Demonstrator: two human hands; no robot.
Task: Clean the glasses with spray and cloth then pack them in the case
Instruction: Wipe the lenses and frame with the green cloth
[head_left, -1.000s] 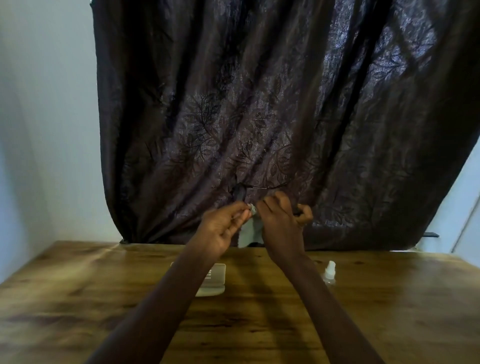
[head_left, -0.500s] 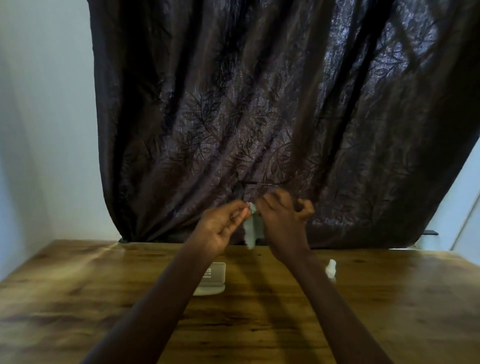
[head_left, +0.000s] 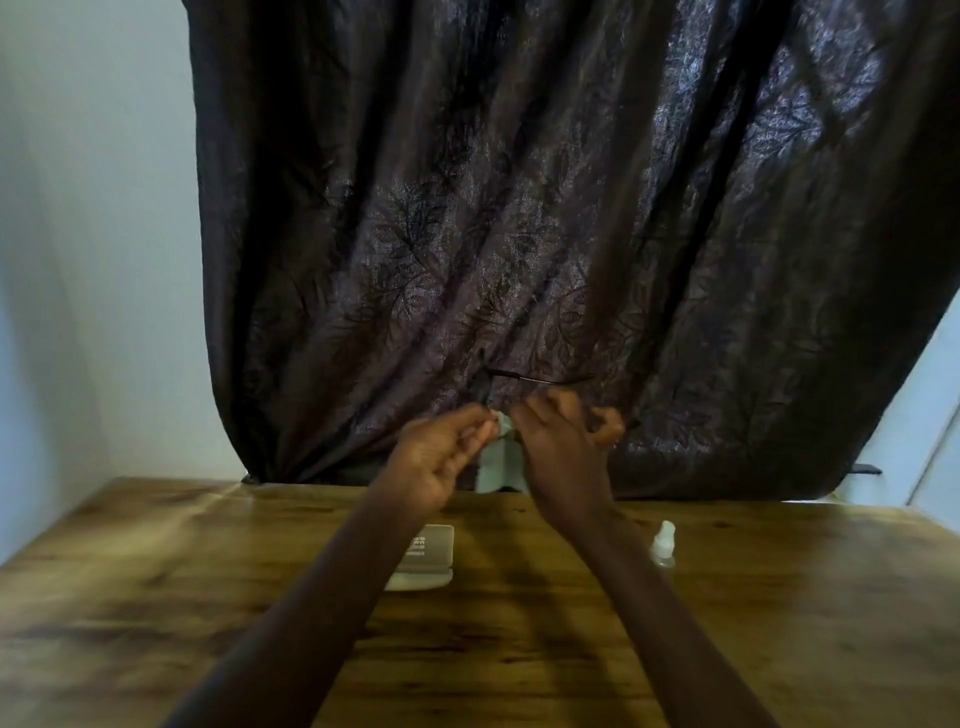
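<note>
Both hands are raised together above the table, in front of the curtain. My left hand (head_left: 441, 457) pinches a pale cloth (head_left: 497, 462) that hangs down between the hands. My right hand (head_left: 563, 447) holds dark-framed glasses (head_left: 484, 387); one thin temple arm (head_left: 540, 378) sticks out to the right above its knuckles. The rest of the frame is hidden by the fingers and hard to tell from the dark curtain. A pale glasses case (head_left: 428, 556) lies on the table, partly behind my left forearm. A small clear spray bottle (head_left: 664, 543) stands to the right of my right forearm.
The wooden table (head_left: 156, 597) spans the whole lower view. A dark patterned curtain (head_left: 519, 208) hangs right behind its far edge. There is a pale wall at the left, and a light door or window frame at the far right.
My hands stay raised and close together, with small rubbing shifts of the fingers on the cloth. A dark lens edge hidden half a second ago shows again above my left fingertips.
</note>
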